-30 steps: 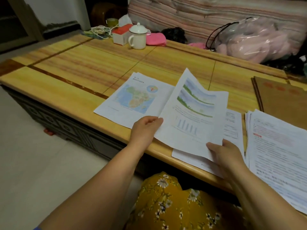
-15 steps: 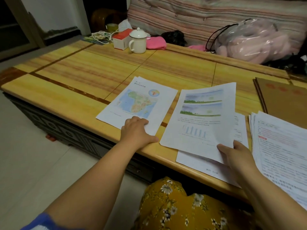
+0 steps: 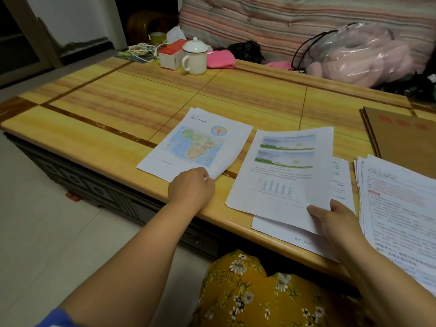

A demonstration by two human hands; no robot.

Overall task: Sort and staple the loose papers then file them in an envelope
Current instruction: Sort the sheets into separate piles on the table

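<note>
Currently left hand grip pinches map sheet's lifted near corner on table. Right hand grip grasps chart sheet, at 3 o'clock of map sheet; envelope farther at 3 o'clock.

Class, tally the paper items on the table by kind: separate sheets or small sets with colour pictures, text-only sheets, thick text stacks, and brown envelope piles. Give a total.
Colour-picture sheets: 2, the map sheet and the chart sheet
Text-only sheets: 1, the sheet beneath the chart sheet
Thick text stacks: 1, the stack at right
Brown envelope piles: 1, the envelopes
Total: 5
</note>
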